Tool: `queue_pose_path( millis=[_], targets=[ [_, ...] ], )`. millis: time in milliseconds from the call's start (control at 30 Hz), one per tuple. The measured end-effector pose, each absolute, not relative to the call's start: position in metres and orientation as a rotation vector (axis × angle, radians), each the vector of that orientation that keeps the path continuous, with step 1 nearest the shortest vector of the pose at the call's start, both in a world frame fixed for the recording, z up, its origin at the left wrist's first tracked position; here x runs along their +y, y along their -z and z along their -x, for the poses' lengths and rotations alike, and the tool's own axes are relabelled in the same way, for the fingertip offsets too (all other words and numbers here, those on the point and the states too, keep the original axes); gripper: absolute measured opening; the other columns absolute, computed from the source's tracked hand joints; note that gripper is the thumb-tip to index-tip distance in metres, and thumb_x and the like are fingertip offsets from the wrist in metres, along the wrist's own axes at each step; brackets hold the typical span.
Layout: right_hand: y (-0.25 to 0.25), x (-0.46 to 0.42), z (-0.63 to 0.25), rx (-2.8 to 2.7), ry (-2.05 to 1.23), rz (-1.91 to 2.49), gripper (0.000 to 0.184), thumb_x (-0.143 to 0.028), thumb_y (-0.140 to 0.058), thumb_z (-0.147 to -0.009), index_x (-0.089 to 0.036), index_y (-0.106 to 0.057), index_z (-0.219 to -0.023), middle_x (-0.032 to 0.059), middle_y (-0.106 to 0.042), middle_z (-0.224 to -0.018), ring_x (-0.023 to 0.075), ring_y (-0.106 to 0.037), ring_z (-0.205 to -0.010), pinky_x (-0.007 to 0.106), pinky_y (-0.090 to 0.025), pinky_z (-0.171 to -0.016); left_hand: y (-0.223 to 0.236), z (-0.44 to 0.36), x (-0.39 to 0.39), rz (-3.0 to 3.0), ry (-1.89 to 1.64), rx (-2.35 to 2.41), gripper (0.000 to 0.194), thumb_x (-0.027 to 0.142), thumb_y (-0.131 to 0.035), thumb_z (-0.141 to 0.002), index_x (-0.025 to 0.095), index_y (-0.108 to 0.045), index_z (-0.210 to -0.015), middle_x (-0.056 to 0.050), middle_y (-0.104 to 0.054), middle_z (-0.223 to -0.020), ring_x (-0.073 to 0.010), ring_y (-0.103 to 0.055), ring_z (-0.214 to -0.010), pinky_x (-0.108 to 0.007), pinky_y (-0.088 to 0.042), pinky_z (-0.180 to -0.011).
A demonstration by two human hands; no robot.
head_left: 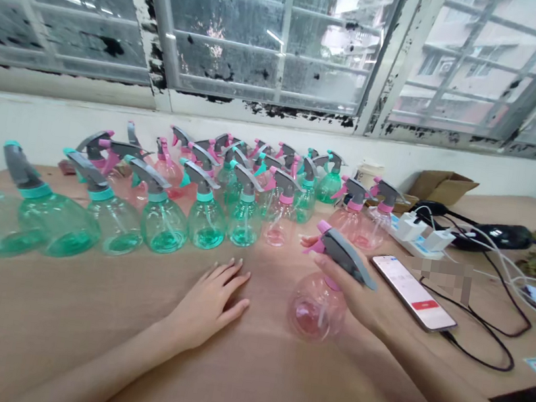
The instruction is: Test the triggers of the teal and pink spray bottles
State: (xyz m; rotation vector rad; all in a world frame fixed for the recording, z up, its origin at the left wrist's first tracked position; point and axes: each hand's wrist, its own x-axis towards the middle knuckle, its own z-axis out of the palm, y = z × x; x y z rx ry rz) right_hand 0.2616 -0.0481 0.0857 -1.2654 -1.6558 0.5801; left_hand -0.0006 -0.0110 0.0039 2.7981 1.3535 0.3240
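Observation:
My right hand [355, 293] is wrapped around the neck of a pink spray bottle [312, 314] with a grey and pink trigger head. The bottle is a little tilted, its round body over the table [247, 384]; I cannot tell whether its base touches the wood. Flat on the tabletop, fingers stretched out, lies my left hand [211, 303], holding nothing. Beyond it stands a row of green spray bottles [207, 226] with grey and teal heads. A clear pink spray bottle [279, 222] ends that row at the right, and several more pink and green ones crowd behind.
A smartphone [412, 293] with a lit screen lies right of my right hand, cabled. Behind it sit a white power strip [417, 238] with chargers, a black bottle-like object [502, 237] and an open cardboard box [442, 185]. Barred windows [271, 35] rise behind the table.

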Motion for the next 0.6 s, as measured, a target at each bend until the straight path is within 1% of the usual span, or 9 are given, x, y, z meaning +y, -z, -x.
queue_pose_path(
  millis=[100, 167, 267, 433, 533, 600],
  targets=[
    [-0.091, -0.043, -0.253, -1.666, -0.61, 1.19, 0.012, -0.035, -0.056, -0.083, -0.023, -0.059, -0.084, -0.0002, -0.059, -0.071, 0.0179, -0.059, -0.067, 0.03, -0.049, -0.06, -0.004, 0.001, -0.011, -2.801, -0.325, 1.352, 0.049, 0.045, -0.045, -0.097, 0.018, -0.049, -0.138, -0.012, -0.04, -0.15, -0.029, -0.036, -0.139, -0.05, -0.031, -0.112],
    [-0.094, -0.038, -0.247, -1.708, -0.649, 1.112, 0.009, -0.032, -0.058, -0.081, -0.023, -0.058, -0.081, -0.0006, -0.06, -0.071, 0.0172, -0.059, -0.065, 0.029, -0.049, -0.059, -0.004, 0.0, -0.012, -2.798, -0.316, 1.358, 0.049, 0.045, -0.045, -0.097, 0.019, -0.049, -0.138, -0.012, -0.04, -0.15, -0.0289, -0.036, -0.139, -0.051, -0.03, -0.112],
    [-0.09, -0.028, -0.241, -1.714, -0.717, 0.983, 0.009, -0.033, -0.061, -0.082, -0.025, -0.058, -0.081, -0.001, -0.061, -0.075, 0.0182, -0.061, -0.072, 0.029, -0.05, -0.064, -0.005, 0.0, -0.013, -2.788, -0.29, 1.367, 0.05, 0.045, -0.045, -0.097, 0.018, -0.049, -0.138, -0.013, -0.039, -0.151, -0.0289, -0.036, -0.139, -0.051, -0.03, -0.113],
    [-0.074, -0.009, -0.232, -1.743, -0.877, 0.83, 0.012, -0.037, -0.06, -0.086, -0.025, -0.062, -0.088, -0.0005, -0.063, -0.081, 0.0191, -0.063, -0.079, 0.031, -0.051, -0.07, -0.004, 0.001, -0.013, -2.781, -0.292, 1.363, 0.048, 0.044, -0.046, -0.097, 0.019, -0.049, -0.138, -0.012, -0.039, -0.151, -0.0292, -0.037, -0.139, -0.051, -0.03, -0.113],
    [-0.074, -0.002, -0.226, -1.773, -0.958, 0.75, 0.011, -0.034, -0.06, -0.086, -0.023, -0.061, -0.09, 0.0006, -0.066, -0.088, 0.0172, -0.062, -0.08, 0.03, -0.05, -0.072, -0.004, 0.002, -0.014, -2.78, -0.275, 1.364, 0.049, 0.044, -0.045, -0.097, 0.019, -0.049, -0.138, -0.012, -0.037, -0.152, -0.0291, -0.034, -0.14, -0.052, -0.03, -0.113],
    [-0.077, 0.0, -0.224, -1.786, -0.958, 0.706, 0.01, -0.031, -0.061, -0.086, -0.022, -0.06, -0.088, 0.0006, -0.065, -0.089, 0.0148, -0.06, -0.076, 0.027, -0.048, -0.069, -0.004, 0.002, -0.015, -2.778, -0.265, 1.367, 0.049, 0.044, -0.045, -0.097, 0.019, -0.048, -0.139, -0.012, -0.037, -0.152, -0.0288, -0.034, -0.14, -0.052, -0.03, -0.113]
  ],
)
